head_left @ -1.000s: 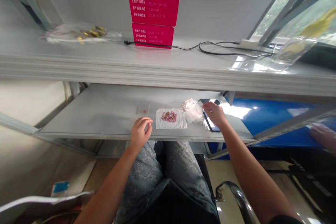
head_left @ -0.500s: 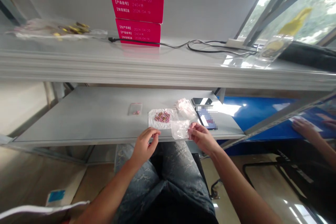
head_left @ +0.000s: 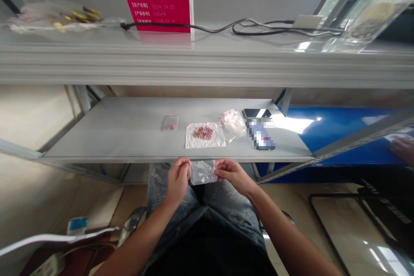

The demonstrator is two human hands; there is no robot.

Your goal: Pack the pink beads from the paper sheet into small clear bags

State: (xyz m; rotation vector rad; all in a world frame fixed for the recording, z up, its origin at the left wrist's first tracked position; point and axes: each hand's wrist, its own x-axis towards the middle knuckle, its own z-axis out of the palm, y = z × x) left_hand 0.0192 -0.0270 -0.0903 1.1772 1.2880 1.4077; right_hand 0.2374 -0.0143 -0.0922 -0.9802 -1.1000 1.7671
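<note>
A small clear plastic bag [head_left: 202,173] is stretched between my two hands, just in front of the shelf's front edge and above my lap. My left hand [head_left: 179,177] pinches its left side. On the right side, my right hand [head_left: 233,175] grips it between thumb and fingers. Beyond the hands, a pile of pink and brownish beads [head_left: 203,133] lies on a flattened white sheet or bag [head_left: 220,139]. To the left rests a small zip bag [head_left: 166,124] with a few pink beads in it. A heap of clear bags [head_left: 233,123] lies right of the beads.
Two phones, one dark [head_left: 257,113] and one with a blurred screen [head_left: 260,134], lie at the shelf's right. An upper shelf [head_left: 207,67] carries red boxes [head_left: 160,10] and a black cable [head_left: 210,30]. A co-worker's hand [head_left: 403,147] rests over the blue table [head_left: 343,146].
My right hand has brought the clear bag left and down toward my lap. My left hand, empty before, has taken hold of its left side. The head view has shifted.
</note>
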